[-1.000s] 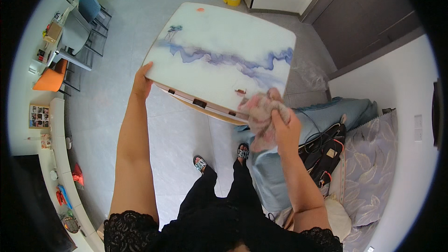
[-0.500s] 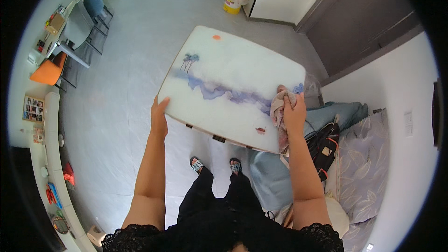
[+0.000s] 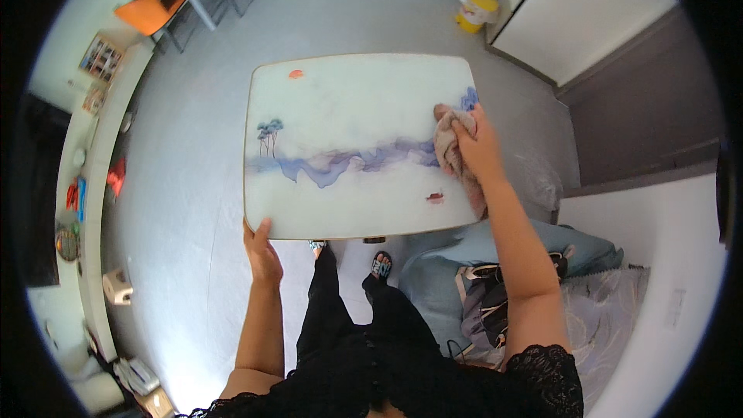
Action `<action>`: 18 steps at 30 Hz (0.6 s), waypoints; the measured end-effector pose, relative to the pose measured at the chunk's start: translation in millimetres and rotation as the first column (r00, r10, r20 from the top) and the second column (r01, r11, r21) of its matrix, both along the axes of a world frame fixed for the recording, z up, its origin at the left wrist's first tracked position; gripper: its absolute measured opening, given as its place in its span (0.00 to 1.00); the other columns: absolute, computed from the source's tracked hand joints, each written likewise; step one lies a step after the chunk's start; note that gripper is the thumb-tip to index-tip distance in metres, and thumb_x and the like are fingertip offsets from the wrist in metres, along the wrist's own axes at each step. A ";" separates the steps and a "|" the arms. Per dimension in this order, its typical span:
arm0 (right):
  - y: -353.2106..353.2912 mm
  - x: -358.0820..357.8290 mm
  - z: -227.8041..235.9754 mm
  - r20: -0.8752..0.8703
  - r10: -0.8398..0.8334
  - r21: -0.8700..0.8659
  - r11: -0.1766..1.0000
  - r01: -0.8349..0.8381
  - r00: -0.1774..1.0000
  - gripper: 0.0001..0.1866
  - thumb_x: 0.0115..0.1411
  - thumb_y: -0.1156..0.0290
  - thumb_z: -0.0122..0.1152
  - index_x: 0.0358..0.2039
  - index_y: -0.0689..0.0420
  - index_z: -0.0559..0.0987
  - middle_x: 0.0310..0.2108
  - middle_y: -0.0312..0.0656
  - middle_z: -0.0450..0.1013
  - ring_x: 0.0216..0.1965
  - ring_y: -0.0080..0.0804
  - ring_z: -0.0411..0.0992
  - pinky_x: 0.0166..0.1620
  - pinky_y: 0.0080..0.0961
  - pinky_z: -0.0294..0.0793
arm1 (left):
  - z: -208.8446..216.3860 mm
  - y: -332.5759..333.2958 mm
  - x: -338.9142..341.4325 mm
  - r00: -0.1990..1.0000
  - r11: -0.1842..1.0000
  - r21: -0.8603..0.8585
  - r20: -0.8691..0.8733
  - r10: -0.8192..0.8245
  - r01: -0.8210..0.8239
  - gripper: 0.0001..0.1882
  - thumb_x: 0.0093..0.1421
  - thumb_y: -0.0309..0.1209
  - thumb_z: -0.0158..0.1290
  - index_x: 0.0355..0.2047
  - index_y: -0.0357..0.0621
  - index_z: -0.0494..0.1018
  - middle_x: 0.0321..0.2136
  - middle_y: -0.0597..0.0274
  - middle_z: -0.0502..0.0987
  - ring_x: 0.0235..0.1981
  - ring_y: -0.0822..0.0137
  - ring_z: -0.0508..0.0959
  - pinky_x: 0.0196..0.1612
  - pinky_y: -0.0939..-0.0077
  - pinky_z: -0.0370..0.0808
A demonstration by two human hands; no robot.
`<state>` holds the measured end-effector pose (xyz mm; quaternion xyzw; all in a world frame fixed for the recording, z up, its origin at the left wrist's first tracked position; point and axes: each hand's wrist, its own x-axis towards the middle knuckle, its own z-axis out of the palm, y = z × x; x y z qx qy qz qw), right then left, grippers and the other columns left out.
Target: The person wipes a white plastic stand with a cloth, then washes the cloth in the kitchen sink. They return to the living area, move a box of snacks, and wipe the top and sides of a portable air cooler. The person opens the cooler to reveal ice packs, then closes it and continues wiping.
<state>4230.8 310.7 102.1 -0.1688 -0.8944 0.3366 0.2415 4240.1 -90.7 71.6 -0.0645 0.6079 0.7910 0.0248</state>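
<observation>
A white rounded-corner tabletop board (image 3: 348, 112), printed with a blue-violet ink landscape, small trees and an orange sun, is held up in front of me. A dark fitting (image 3: 374, 240) shows under its near edge. My left hand (image 3: 261, 254) grips the near left corner, thumb on top and fingers hidden underneath. At the right edge, my right hand (image 3: 480, 147) is closed on a crumpled pinkish-beige cloth (image 3: 450, 147), which lies against the board's surface. Part of the cloth hangs down over the near right corner.
A sofa with a blue cover (image 3: 433, 286) and a dark bag (image 3: 486, 306) is at my right. Along the left wall runs a low white cabinet (image 3: 116, 131). An orange chair (image 3: 151, 14) and a yellow-lidded bucket (image 3: 476, 9) stand farther off.
The board has turned counterclockwise and now sits nearly level across my view. Both hands kept their hold, the right one still with the cloth. The room has shifted as my view turned.
</observation>
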 end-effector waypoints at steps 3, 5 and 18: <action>-9.7 -23.0 2.7 0.036 0.132 -0.055 0.990 -0.130 0.991 0.15 0.55 0.63 0.60 0.35 0.62 0.72 0.41 0.55 0.72 0.49 0.56 0.66 0.48 0.41 0.65 | -9.9 -7.8 54.6 0.994 0.993 -0.057 0.010 0.107 -0.106 0.26 0.61 0.32 0.47 0.57 0.33 0.59 0.53 0.54 0.67 0.56 0.64 0.64 0.61 0.71 0.55; -12.5 -35.5 12.9 0.099 0.192 -0.136 0.975 -0.178 0.976 0.22 0.57 0.60 0.58 0.47 0.61 0.71 0.47 0.53 0.71 0.51 0.48 0.68 0.52 0.34 0.65 | -15.3 2.2 81.4 0.985 0.982 -0.066 -0.013 0.174 -0.174 0.26 0.61 0.32 0.49 0.57 0.34 0.59 0.52 0.55 0.67 0.54 0.65 0.65 0.60 0.71 0.55; 8.5 -140.3 -40.4 0.123 0.391 -0.148 0.916 -0.373 0.912 0.32 0.57 0.54 0.56 0.58 0.58 0.67 0.49 0.51 0.72 0.51 0.45 0.70 0.54 0.34 0.66 | -56.1 64.6 112.4 0.848 0.777 -0.347 -0.294 0.441 -0.525 0.26 0.67 0.37 0.40 0.60 0.34 0.54 0.53 0.49 0.65 0.51 0.61 0.65 0.56 0.70 0.60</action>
